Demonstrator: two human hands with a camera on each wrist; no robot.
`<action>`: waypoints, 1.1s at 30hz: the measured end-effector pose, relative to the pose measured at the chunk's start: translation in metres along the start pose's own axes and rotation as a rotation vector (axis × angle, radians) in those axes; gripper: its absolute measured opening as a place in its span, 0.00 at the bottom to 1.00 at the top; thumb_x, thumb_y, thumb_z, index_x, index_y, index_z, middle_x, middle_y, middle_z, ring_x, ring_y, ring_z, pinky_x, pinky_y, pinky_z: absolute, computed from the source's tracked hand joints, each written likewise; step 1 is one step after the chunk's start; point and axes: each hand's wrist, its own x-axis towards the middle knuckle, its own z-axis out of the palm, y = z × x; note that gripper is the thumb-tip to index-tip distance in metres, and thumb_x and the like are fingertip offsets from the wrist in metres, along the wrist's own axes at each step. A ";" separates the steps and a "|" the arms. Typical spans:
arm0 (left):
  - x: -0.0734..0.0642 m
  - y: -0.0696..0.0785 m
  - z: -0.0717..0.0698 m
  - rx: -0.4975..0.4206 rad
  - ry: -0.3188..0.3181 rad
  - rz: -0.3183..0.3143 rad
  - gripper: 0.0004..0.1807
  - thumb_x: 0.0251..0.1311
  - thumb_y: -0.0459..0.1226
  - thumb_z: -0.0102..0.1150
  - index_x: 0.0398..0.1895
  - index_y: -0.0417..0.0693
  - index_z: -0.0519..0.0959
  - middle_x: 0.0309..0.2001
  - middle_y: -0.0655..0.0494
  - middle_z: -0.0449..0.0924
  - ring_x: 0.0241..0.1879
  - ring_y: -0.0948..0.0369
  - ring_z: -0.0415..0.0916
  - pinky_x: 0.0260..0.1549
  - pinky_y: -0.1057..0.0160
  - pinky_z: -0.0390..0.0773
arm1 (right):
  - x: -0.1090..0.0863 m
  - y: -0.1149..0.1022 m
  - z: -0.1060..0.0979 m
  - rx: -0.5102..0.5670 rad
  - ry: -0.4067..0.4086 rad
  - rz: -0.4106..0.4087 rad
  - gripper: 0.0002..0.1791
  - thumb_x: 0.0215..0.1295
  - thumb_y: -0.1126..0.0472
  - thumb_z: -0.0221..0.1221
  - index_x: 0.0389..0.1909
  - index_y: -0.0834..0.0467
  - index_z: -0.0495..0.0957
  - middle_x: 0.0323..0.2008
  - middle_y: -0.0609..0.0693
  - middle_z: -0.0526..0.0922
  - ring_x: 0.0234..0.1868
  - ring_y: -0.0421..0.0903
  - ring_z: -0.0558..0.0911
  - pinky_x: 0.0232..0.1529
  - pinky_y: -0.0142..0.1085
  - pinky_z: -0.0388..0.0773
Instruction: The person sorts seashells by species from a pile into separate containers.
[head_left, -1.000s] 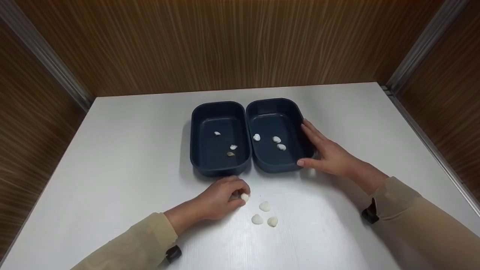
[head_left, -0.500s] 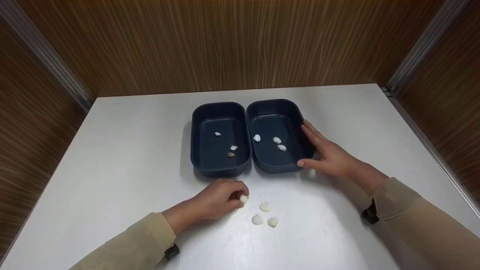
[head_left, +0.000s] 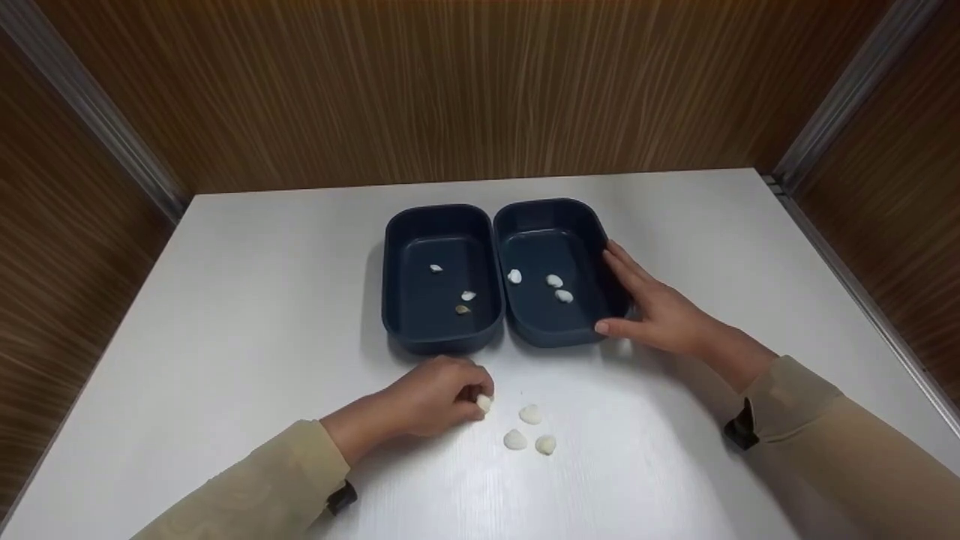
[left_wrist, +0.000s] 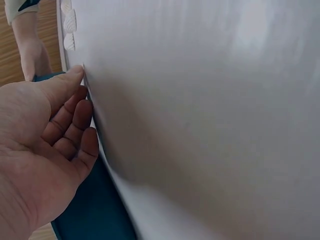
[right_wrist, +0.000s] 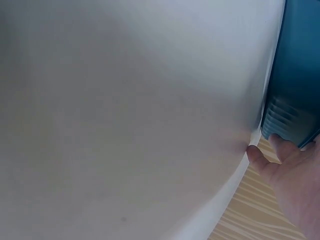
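Observation:
In the head view my left hand [head_left: 435,397] pinches a small white seashell [head_left: 484,404] between thumb and fingers, just in front of the left dark blue container [head_left: 442,346]. The left wrist view shows that hand's curled fingers [left_wrist: 82,114], with the shell hidden. My right hand [head_left: 664,315] rests on the right dark blue container [head_left: 555,340], fingers along its right side and thumb at the near corner. Three pale, fan-shaped seashells [head_left: 530,414] lie on the white table right of the left hand.
The containers stand side by side. Three small pointed shells, one of them brown [head_left: 462,309], lie in the left one. In the right one are three rounded white shells [head_left: 554,281]. A wood-grain panel [head_left: 465,90] rises behind the table [head_left: 262,285].
My left hand, still pinching the seashell, has drawn slightly left and toward me. The right hand has stayed at its container.

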 end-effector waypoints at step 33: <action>0.090 0.041 -0.102 -0.077 0.154 0.037 0.10 0.68 0.36 0.72 0.50 0.46 0.86 0.47 0.56 0.84 0.50 0.58 0.81 0.54 0.63 0.79 | 0.002 -0.006 0.002 -0.014 -0.018 0.042 0.58 0.69 0.38 0.67 0.88 0.50 0.42 0.87 0.43 0.35 0.84 0.57 0.49 0.76 0.63 0.58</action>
